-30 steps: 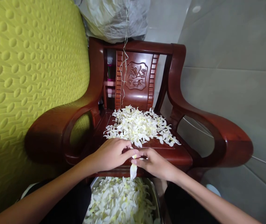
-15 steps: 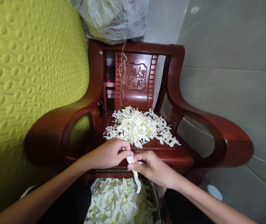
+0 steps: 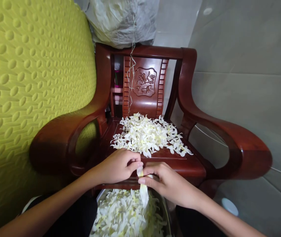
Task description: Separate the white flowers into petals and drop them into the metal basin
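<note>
Between my two hands hangs a white flower (image 3: 144,194), long and thin with pale yellow on it. My left hand (image 3: 120,165) pinches its upper end between thumb and finger. Just below, my right hand (image 3: 166,182) grips the middle of it, with the lower petals hanging free. Behind my hands, a loose heap of white flowers (image 3: 147,133) covers much of the wooden chair's seat (image 3: 172,166). Under my hands a metal basin (image 3: 165,210) stands in front of the chair, filled with more of these white flowers (image 3: 123,214).
The dark red wooden chair has broad curved armrests (image 3: 244,144) on both sides. A yellow padded panel (image 3: 39,65) rises on the left, grey tiles (image 3: 241,65) on the right. A white plastic bag (image 3: 125,23) with dangling string sits behind the chair back.
My right hand has slid slightly down and right along the flower. The flower's hanging end looks wider now. My left hand keeps its pinch, and the view has shifted slightly.
</note>
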`<state>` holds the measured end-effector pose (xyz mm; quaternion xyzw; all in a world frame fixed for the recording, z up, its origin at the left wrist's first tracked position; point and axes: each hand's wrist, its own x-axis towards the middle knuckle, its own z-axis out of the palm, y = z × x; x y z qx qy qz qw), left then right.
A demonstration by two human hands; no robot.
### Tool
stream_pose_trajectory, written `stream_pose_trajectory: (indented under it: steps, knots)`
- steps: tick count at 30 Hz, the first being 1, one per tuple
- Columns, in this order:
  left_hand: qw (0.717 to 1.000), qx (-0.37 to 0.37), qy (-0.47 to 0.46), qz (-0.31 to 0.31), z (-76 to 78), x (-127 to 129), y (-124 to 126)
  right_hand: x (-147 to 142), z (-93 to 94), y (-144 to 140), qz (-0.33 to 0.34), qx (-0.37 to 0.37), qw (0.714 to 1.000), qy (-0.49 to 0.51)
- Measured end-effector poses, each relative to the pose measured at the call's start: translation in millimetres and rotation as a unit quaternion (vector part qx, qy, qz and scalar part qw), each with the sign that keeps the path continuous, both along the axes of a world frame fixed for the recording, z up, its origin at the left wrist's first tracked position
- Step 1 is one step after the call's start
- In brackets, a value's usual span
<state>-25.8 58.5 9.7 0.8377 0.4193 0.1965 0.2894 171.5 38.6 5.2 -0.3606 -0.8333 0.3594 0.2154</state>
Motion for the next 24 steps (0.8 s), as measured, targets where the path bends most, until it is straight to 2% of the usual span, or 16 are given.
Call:
stream_pose_trajectory:
  steps: [4,6,7,9,11,13,16,21,24]
  knots:
    - [0.993,0.078,0.075,0.053,-2.5,-0.8,3.4,2.4,-15.0,6.0,-0.012,0.022,1.000,0.011]
    - [0.988,0.083,0.081,0.100,-4.2,-1.6,7.7,3.9,-22.6,12.3,-0.024,0.027,0.999,0.025]
    - [0.990,0.062,0.067,0.107,-5.1,-1.5,9.5,4.3,-25.3,15.8,-0.034,0.023,0.998,0.037]
    - [0.997,-0.015,0.023,0.077,-7.0,-0.3,11.1,4.7,-28.2,22.5,-0.050,-0.007,0.996,0.077]
    - [0.995,-0.098,-0.012,0.013,-8.8,2.1,9.6,4.7,-28.1,27.8,-0.042,-0.063,0.988,0.135]
    - [0.990,-0.140,-0.029,-0.018,-10.4,4.6,6.7,5.0,-26.9,31.1,-0.031,-0.111,0.976,0.187]
    - [0.991,-0.130,-0.039,-0.013,-11.7,6.1,3.7,6.3,-25.4,32.8,-0.063,-0.151,0.962,0.217]
    - [0.998,-0.051,0.004,0.026,-7.6,3.9,4.4,6.3,-21.8,32.9,-0.083,-0.242,0.931,0.262]
    - [0.994,-0.105,-0.011,-0.010,-2.1,3.5,2.5,5.7,-18.7,32.2,-0.103,-0.253,0.924,0.268]
